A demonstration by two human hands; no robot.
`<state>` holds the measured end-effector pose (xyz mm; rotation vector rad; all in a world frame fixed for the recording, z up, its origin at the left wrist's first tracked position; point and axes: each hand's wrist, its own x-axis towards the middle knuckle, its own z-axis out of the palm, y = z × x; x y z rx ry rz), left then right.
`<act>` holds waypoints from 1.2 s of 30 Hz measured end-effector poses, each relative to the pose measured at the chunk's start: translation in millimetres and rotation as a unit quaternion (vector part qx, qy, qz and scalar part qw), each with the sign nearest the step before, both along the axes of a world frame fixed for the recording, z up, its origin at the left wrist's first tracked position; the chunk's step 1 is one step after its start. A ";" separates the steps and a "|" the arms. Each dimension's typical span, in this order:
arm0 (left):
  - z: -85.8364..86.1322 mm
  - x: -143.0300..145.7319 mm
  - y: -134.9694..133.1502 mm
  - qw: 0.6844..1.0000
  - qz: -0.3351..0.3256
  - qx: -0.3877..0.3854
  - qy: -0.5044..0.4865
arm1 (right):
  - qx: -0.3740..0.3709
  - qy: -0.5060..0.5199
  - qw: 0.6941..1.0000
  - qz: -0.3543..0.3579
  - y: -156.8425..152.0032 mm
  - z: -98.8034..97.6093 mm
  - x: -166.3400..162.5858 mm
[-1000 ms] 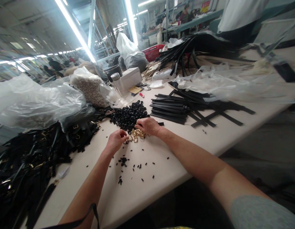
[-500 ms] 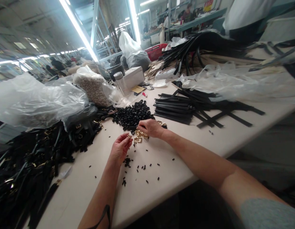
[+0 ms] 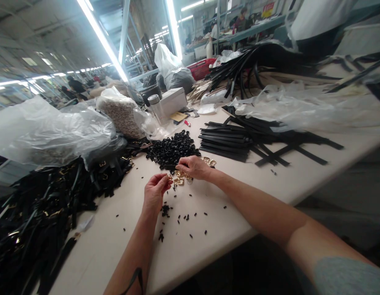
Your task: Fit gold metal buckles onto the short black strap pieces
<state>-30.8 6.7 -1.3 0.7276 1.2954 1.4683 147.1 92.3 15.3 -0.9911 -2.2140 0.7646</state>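
Observation:
My left hand (image 3: 156, 189) is curled, palm up, pinching a small gold metal buckle at its fingertips. My right hand (image 3: 193, 166) lies knuckles up over a small heap of gold buckles (image 3: 181, 178), fingers closed on something there that I cannot make out. Just beyond the hands lies a pile of black plastic rings (image 3: 173, 149). Small black bits (image 3: 177, 216) are scattered on the white table (image 3: 122, 241) in front of my hands.
A stack of black straps (image 3: 227, 141) lies right of the rings. A big heap of black straps with gold fittings (image 3: 39, 205) fills the left. Clear plastic bags (image 3: 48, 131), a bottle (image 3: 154, 107), a white box (image 3: 173, 98) and plastic sheeting (image 3: 294, 106) stand behind. People work at far tables.
My left hand has turned palm up and lifted a gold buckle away from the heap. My right hand has stayed over the buckles. The view has shifted slightly.

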 end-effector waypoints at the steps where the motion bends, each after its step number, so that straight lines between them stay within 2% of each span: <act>1: -0.7 -0.5 1.0 1.000 0.007 -0.002 -0.003 | -0.004 0.010 1.000 0.003 -0.1 -0.2 -0.3; 5: -2.6 -1.3 2.7 1.000 0.019 0.001 0.000 | -0.079 0.083 0.993 0.013 -2.4 -1.8 -3.4; 8: -3.9 0.8 0.9 0.998 0.007 0.032 0.045 | -0.123 0.126 0.984 0.028 -6.6 -4.0 -7.4; 13: -9.2 4.4 -2.3 0.976 0.000 0.115 0.183 | -0.107 0.114 0.986 0.065 -13.3 -5.6 -11.4; 17: -8.5 7.8 -3.3 0.963 0.001 0.148 0.226 | -0.096 0.120 0.985 0.073 -14.6 -6.0 -12.5; 19: -4.5 10.9 -4.2 0.965 0.006 0.150 0.214 | -0.152 0.155 0.973 0.079 -14.4 -6.5 -13.5; 22: 2.2 15.3 -6.2 0.973 0.005 0.147 0.179 | -0.274 0.224 0.930 0.096 -14.5 -7.1 -15.9; 24: 4.9 16.4 -7.4 0.975 0.000 0.146 0.167 | -0.317 0.247 0.909 0.111 -15.2 -7.6 -17.7; 27: 6.1 14.7 -8.6 0.966 -0.008 0.170 0.195 | -0.347 0.269 0.888 0.133 -17.3 -9.2 -20.3; 30: 6.1 11.6 -9.4 0.941 -0.005 0.191 0.280 | -0.361 0.297 0.871 0.152 -19.6 -11.4 -22.3; 36: 9.6 6.2 -10.6 0.906 0.021 0.194 0.375 | -0.358 0.291 0.865 0.196 -20.0 -11.5 -21.9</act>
